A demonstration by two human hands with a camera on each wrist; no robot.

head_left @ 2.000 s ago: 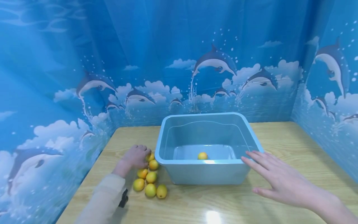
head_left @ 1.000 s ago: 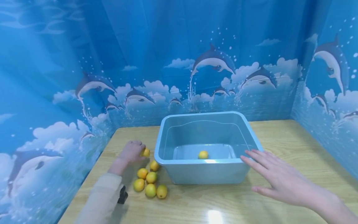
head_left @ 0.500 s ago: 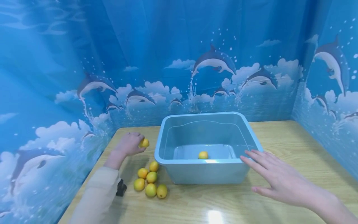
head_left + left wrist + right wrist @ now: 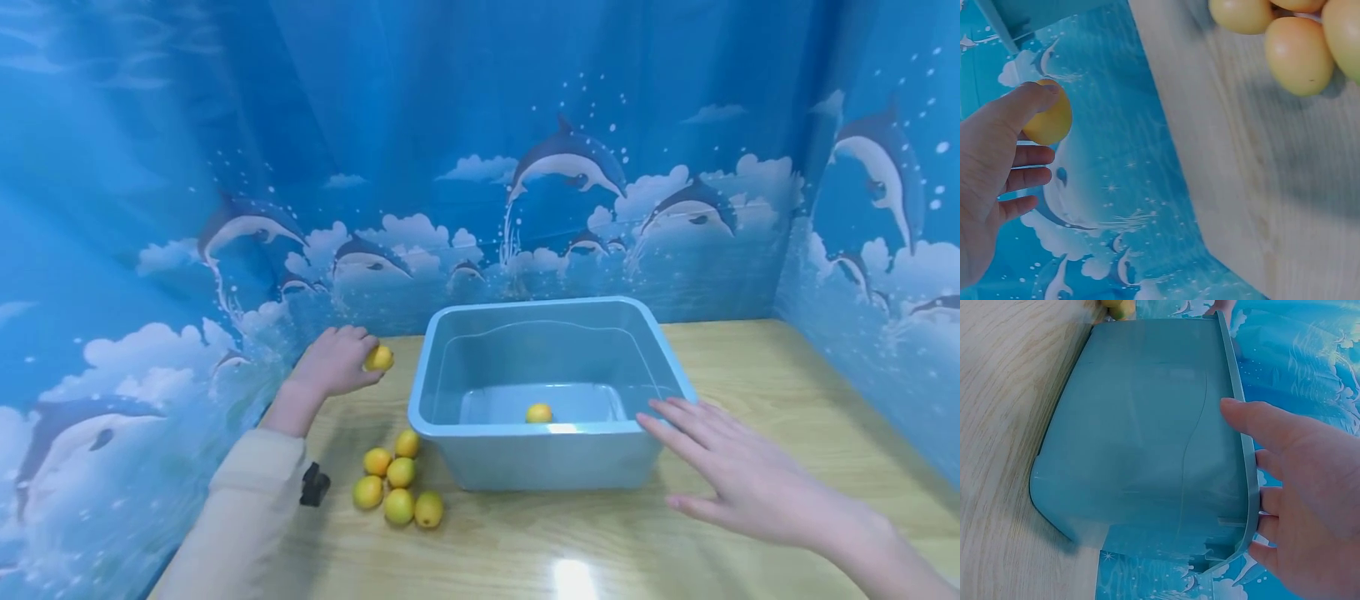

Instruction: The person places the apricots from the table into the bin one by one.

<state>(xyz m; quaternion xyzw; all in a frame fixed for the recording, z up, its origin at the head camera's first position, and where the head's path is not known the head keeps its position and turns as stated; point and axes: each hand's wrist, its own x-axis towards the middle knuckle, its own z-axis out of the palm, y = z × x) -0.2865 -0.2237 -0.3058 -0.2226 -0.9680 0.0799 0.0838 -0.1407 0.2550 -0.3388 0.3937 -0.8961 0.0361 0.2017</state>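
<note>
My left hand [image 4: 333,362] is raised above the table's left side, pinching a small yellow citrus fruit [image 4: 380,358] between thumb and forefinger. In the left wrist view, the other fingers spread loosely beneath that fruit [image 4: 1052,119]. A pale blue plastic tub [image 4: 547,458] stands to the right of this hand, and one yellow-orange citrus fruit [image 4: 538,413] lies on its floor. My right hand [image 4: 750,479], fingers extended, rests on the tub's right front rim. From the right wrist, the thumb lies against the outside wall [image 4: 1141,425], with the other fingertips partly hidden behind the rim.
Several yellow to greenish citrus fruits [image 4: 401,472] lie grouped on the wooden table [image 4: 510,550], left of the tub. Behind and at both sides hangs a blue dolphin-print curtain [image 4: 420,125]. A black clip-like object [image 4: 314,484] sits at the left sleeve.
My left hand has taken a fruit from the far end of the group, then lifted it up and away towards the back. The right hand has stayed at the tub's rim.
</note>
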